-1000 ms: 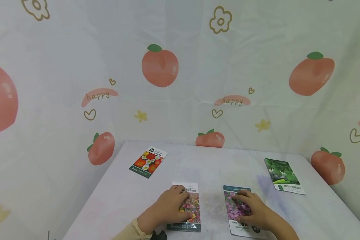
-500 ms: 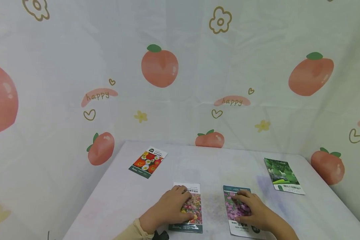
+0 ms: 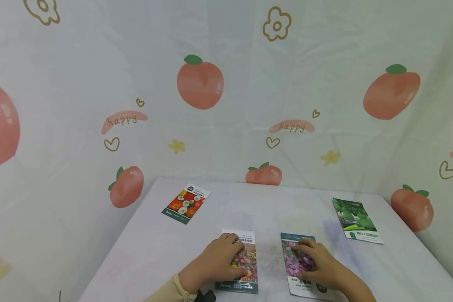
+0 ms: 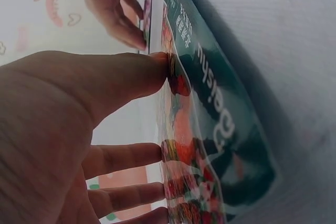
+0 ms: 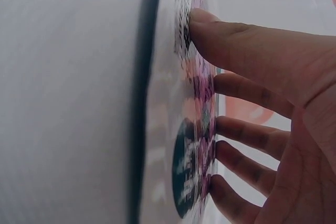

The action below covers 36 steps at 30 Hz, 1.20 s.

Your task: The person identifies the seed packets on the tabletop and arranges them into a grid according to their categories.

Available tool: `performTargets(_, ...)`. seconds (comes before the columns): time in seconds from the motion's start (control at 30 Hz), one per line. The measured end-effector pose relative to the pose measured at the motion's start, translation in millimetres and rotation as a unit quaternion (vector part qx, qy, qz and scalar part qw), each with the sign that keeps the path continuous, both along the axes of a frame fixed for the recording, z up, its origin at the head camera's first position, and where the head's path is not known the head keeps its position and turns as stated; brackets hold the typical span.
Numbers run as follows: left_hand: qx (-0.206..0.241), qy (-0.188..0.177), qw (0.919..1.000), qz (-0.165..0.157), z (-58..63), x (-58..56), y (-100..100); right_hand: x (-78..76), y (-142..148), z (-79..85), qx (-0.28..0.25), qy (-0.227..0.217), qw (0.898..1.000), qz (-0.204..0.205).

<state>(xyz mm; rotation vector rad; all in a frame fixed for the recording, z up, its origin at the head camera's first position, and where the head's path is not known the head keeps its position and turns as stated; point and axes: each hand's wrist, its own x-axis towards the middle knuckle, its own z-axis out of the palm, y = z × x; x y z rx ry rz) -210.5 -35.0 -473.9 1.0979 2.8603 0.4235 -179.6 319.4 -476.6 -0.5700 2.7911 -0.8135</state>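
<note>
My left hand (image 3: 220, 259) rests its fingertips and thumb on a seed packet with mixed flowers (image 3: 250, 264), which lies flat on the table. In the left wrist view those fingers reach down almost straight onto the printed face of the packet (image 4: 231, 129). To the right, my right hand (image 3: 322, 265) touches a purple-flower seed packet (image 3: 292, 262) with spread fingertips. The right wrist view shows the thumb and fingers set on top of this packet (image 5: 184, 166), not curled round it. A narrow strip of table separates the two packets.
An orange-and-red flower seed packet (image 3: 186, 204) lies at the back left of the white table (image 3: 272, 209). A green vegetable seed packet (image 3: 356, 220) lies at the back right. A peach-printed curtain (image 3: 226, 134) hangs behind the table.
My left hand has slid right with the mixed-flower packet under its fingers, closer to the purple-flower packet. My right hand and the other packets have stayed in place.
</note>
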Motion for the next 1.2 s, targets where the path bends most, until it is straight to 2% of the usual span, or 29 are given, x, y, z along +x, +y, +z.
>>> performTargets(0.53,-0.006,-0.007,1.0000,0.000,-1.1,-0.1,5.6,1.0,-0.3,-0.9,0.001,0.003,1.000,-0.002)
performTargets(0.77,-0.005,0.002,1.0000,-0.006,-2.2,-1.7,7.3,0.2,0.1,-0.9,0.002,-0.004,1.000,-0.004)
performTargets(1.2,-0.007,-0.010,0.9999,-0.006,-2.8,-3.2,9.6,-0.6,-0.3,-1.6,-0.005,0.000,1.000,0.000)
